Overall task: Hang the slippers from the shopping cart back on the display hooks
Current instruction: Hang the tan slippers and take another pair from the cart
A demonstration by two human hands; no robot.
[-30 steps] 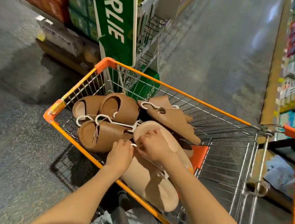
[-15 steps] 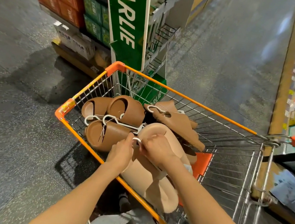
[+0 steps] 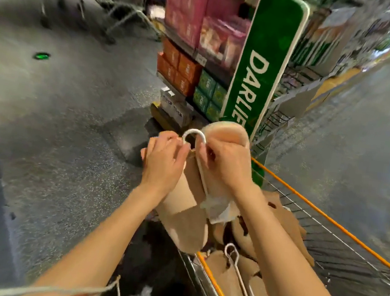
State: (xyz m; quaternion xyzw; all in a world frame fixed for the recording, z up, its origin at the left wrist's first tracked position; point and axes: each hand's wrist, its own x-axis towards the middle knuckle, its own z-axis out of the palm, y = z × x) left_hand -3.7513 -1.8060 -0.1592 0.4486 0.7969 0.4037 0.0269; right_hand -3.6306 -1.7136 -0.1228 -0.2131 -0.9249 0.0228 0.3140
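My left hand point(image 3: 163, 161) and right hand point(image 3: 223, 166) grip smooth, rounded beige foam slippers point(image 3: 181, 207) by their white plastic hanger hook point(image 3: 194, 135), above the orange-rimmed wire cart point(image 3: 327, 218).

The floor point(image 3: 75, 113) was grey, speckled and glossy. A green sign point(image 3: 260, 65) stood before shelves point(image 3: 190, 56) of stacked boxes.
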